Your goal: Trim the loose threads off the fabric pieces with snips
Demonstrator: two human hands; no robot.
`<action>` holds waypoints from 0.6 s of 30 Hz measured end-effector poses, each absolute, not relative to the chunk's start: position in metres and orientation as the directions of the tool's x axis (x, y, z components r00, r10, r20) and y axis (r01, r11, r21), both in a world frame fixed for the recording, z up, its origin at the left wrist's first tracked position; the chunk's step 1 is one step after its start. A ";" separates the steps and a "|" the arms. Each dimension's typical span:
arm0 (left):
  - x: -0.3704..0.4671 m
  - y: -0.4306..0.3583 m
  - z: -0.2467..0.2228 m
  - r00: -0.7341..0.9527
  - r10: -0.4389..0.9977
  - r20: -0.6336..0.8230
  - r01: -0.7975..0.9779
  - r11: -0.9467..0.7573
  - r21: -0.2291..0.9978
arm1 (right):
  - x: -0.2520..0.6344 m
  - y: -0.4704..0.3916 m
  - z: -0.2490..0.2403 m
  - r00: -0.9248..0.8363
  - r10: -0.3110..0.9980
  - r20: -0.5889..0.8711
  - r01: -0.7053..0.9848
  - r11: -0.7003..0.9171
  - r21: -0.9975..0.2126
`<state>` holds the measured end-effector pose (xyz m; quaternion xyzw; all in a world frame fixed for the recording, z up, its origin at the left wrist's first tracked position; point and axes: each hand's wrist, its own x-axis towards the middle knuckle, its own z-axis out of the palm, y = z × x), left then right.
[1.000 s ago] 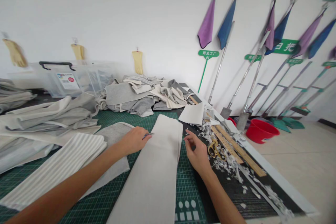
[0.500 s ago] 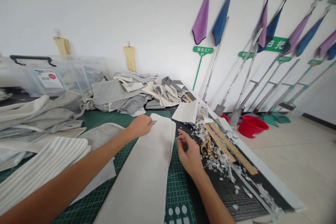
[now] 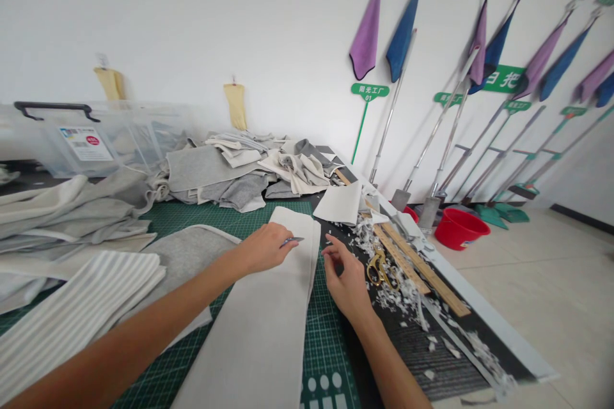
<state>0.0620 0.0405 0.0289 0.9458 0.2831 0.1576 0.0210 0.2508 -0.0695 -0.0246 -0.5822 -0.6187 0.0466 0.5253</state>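
Note:
A long folded piece of pale fabric (image 3: pixel 268 319) lies on the green cutting mat (image 3: pixel 326 332). Over its upper part is my left hand (image 3: pixel 268 247), its fingers closed around a small pointed metal tool (image 3: pixel 292 240) whose tip points right. The tool's grip is mostly hidden in the fingers. Just right of the fabric's edge rests my right hand (image 3: pixel 345 278), its fingers curled loosely and apart, with nothing visible in them. A grey rounded fabric piece (image 3: pixel 192 249) lies partly under my left forearm.
Heaped fabric (image 3: pixel 215 172) fills the back, with more stacks (image 3: pixel 71 223) at left beside a clear plastic box (image 3: pixel 86 144). Gold scissors (image 3: pixel 380 270), wooden rulers (image 3: pixel 422 265) and white scraps (image 3: pixel 407 300) lie at right. A red bucket (image 3: pixel 461 228) stands on the floor.
My left hand has moved right and slightly nearer along the pale fabric, and more of the pointed tool shows. My right hand is nearly unmoved.

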 end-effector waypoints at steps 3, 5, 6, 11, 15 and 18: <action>0.048 0.009 0.036 0.812 0.503 0.296 0.477 -0.864 0.159 | 0.250 -0.069 -0.024 0.229 0.770 0.595 0.671 0.318 -0.670; 0.036 -0.011 0.038 0.814 0.509 0.280 0.472 -0.860 0.193 | 0.250 -0.069 -0.024 0.228 0.766 0.601 0.674 0.321 -0.665; 0.030 -0.021 0.038 0.812 0.522 0.262 0.481 -0.852 0.207 | 0.250 -0.069 -0.024 0.228 0.764 0.604 0.677 0.321 -0.662; -0.003 -0.063 0.036 0.820 0.554 0.142 0.518 -0.825 0.226 | 0.251 -0.069 -0.025 0.225 0.764 0.605 0.701 0.305 -0.645; -0.026 -0.094 0.034 0.834 0.541 0.113 0.498 -0.825 0.268 | 0.252 -0.068 -0.026 0.219 0.766 0.604 0.712 0.298 -0.636; -0.043 -0.110 0.025 0.825 0.552 0.121 0.501 -0.814 0.293 | 0.252 -0.068 -0.026 0.213 0.764 0.609 0.715 0.302 -0.630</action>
